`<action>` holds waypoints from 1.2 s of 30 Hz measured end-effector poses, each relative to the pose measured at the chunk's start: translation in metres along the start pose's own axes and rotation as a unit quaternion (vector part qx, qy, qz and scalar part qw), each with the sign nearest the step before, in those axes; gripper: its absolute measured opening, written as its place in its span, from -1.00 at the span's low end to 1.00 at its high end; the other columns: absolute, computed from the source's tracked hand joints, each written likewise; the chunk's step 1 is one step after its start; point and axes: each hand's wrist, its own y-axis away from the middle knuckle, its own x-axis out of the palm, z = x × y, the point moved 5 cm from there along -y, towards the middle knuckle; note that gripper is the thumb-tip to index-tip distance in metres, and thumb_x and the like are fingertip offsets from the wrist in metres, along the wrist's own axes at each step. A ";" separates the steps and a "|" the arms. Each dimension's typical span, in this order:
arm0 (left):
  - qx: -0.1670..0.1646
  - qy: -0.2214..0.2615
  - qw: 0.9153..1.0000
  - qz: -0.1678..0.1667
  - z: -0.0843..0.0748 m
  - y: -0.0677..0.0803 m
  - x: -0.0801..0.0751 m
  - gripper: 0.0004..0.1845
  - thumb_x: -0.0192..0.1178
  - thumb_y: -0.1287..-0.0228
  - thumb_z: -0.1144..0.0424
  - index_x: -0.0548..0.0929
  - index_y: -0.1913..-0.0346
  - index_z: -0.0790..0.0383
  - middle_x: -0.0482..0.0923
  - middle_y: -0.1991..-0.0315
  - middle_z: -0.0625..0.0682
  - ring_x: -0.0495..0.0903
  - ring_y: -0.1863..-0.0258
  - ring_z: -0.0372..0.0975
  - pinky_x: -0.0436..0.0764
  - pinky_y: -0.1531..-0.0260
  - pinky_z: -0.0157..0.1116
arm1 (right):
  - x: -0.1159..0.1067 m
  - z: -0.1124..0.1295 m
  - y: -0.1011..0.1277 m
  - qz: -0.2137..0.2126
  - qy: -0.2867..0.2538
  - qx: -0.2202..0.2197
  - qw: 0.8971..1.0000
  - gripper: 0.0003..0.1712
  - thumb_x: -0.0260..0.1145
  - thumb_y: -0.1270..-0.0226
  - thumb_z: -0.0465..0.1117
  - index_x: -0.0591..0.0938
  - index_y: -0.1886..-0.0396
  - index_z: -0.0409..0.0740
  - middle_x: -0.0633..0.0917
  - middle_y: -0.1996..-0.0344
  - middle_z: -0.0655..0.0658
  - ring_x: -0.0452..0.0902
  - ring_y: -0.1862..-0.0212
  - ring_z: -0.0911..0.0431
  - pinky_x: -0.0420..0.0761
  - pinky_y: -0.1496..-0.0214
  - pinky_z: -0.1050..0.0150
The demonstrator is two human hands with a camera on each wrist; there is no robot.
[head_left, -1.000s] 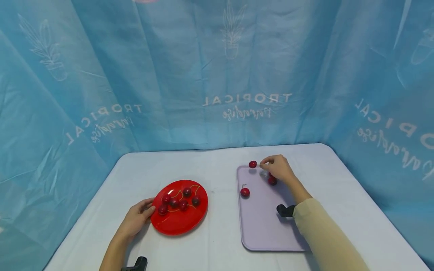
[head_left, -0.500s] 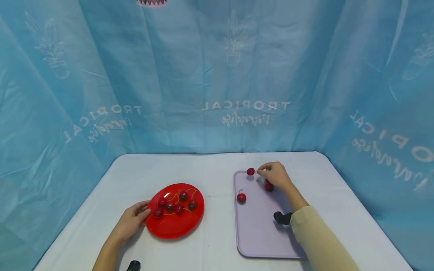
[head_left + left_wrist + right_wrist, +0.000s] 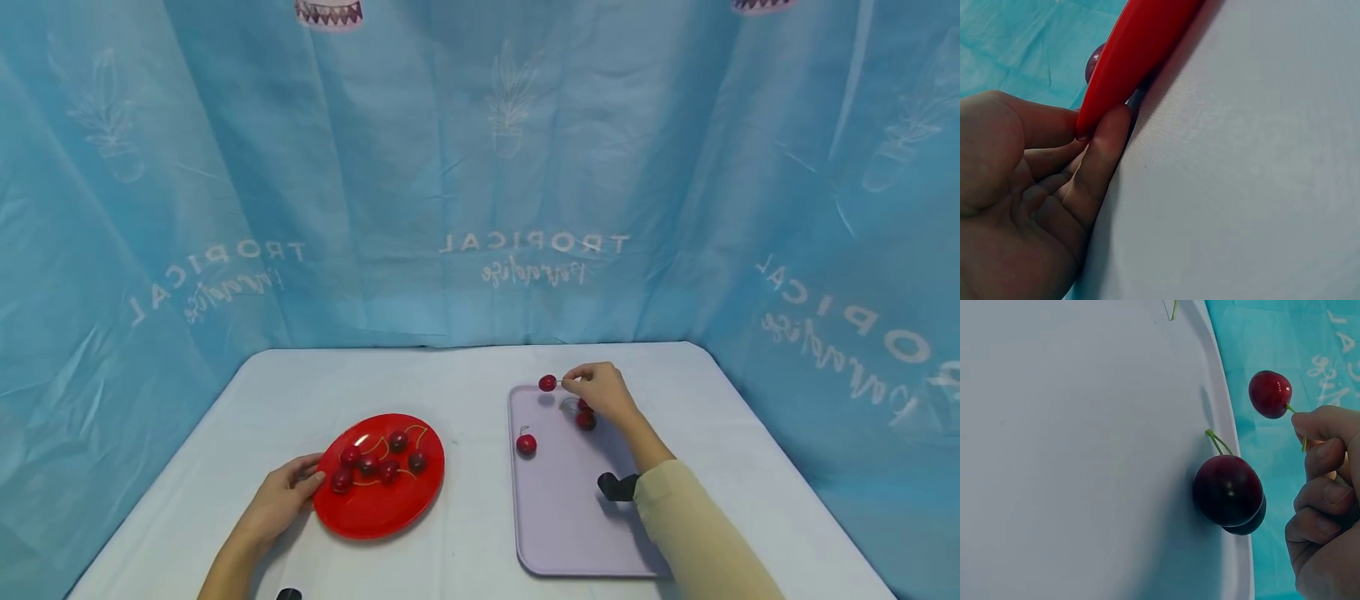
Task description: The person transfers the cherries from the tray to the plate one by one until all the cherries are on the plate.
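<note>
My left hand (image 3: 276,502) grips the left rim of a round red plate (image 3: 375,517); in the left wrist view, the thumb lies over the plate's edge (image 3: 1124,56) and a finger beneath. Several dark red cherries with green stems, among them one cherry (image 3: 398,441), lie on the plate. Over the far end of a pale purple tray (image 3: 558,533), my right hand (image 3: 603,390) pinches a cherry (image 3: 1270,394) by its stem, the fruit hanging free. Below that hand, a pair of cherries (image 3: 1229,490) joined at the stem rests on the tray. One more cherry (image 3: 527,445) sits by its left side.
A white cloth (image 3: 465,500) covers the table, with plate at left and tray at right. Blue printed curtains (image 3: 450,183) hang behind and along both sides. Black wrist camera mounts (image 3: 617,487) show on both wrists.
The right hand keeps the cherry pinched at nearly the same spot above the tray. The left hand stays on the plate. The whole head view has shifted slightly, with things appearing lower and further left.
</note>
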 end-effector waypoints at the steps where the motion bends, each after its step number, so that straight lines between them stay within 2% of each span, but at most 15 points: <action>1: 0.000 0.000 1.000 0.000 0.000 0.000 -0.001 -0.46 0.14 -0.37 0.19 0.34 -0.31 0.40 0.40 -0.17 0.37 0.56 0.02 0.00 0.66 0.20 -0.22 | 0.000 0.001 0.001 -0.001 -0.003 -0.003 1.000 -0.77 0.34 -0.24 -0.09 0.74 0.23 -0.14 0.63 0.41 -0.10 0.45 0.40 0.04 0.49 0.43 0.21; 6: -0.007 0.007 1.000 -0.004 -0.001 0.001 -0.002 -0.48 0.13 -0.37 0.24 0.34 -0.30 0.40 0.41 -0.15 0.36 0.58 0.13 -0.09 0.67 0.25 -0.25 | -0.005 0.007 0.004 -0.005 -0.009 -0.013 1.000 -0.77 0.34 -0.24 -0.09 0.74 0.25 -0.14 0.63 0.45 -0.16 0.43 0.43 0.05 0.46 0.46 0.20; 12: -0.022 0.016 1.000 -0.010 0.009 0.001 0.003 -0.50 0.11 -0.38 0.27 0.34 -0.30 0.40 0.43 -0.13 0.35 0.57 0.16 -0.11 0.67 0.27 -0.25 | -0.012 0.006 0.005 -0.014 -0.006 -0.017 1.000 -0.78 0.34 -0.25 -0.10 0.74 0.24 -0.14 0.63 0.48 -0.11 0.43 0.45 0.06 0.47 0.44 0.22; 15: -0.019 0.017 1.000 -0.005 0.009 0.000 0.004 -0.49 0.12 -0.38 0.25 0.34 -0.30 0.41 0.43 -0.12 0.36 0.57 0.17 -0.12 0.67 0.26 -0.24 | -0.014 0.005 0.007 -0.020 -0.003 -0.020 1.000 -0.79 0.34 -0.24 -0.11 0.74 0.25 -0.15 0.62 0.50 -0.08 0.42 0.45 0.06 0.46 0.46 0.23; 21: -0.002 0.016 1.000 -0.001 0.003 -0.002 0.003 -0.48 0.14 -0.37 0.23 0.34 -0.30 0.40 0.43 -0.14 0.36 0.60 0.11 -0.09 0.67 0.23 -0.21 | -0.018 0.005 0.009 -0.035 -0.009 -0.025 0.999 -0.79 0.34 -0.24 -0.12 0.74 0.26 -0.15 0.64 0.43 -0.09 0.42 0.41 0.06 0.46 0.44 0.22; 27: -0.002 0.016 1.000 0.002 0.001 -0.002 0.002 -0.49 0.12 -0.38 0.25 0.34 -0.31 0.40 0.42 -0.16 0.36 0.58 0.05 -0.04 0.67 0.21 -0.22 | -0.012 0.002 0.009 -0.032 -0.012 -0.021 0.999 -0.81 0.35 -0.25 -0.12 0.74 0.26 -0.14 0.63 0.48 -0.11 0.43 0.48 0.06 0.47 0.47 0.22; 36: -0.007 0.022 1.000 -0.003 0.004 -0.001 0.001 -0.50 0.11 -0.38 0.26 0.36 -0.30 0.39 0.43 -0.15 0.34 0.59 0.10 -0.09 0.67 0.23 -0.23 | -0.007 0.012 0.010 -0.026 -0.002 -0.037 0.999 -0.81 0.34 -0.24 -0.10 0.75 0.25 -0.09 0.62 0.46 -0.07 0.42 0.40 0.03 0.48 0.47 0.22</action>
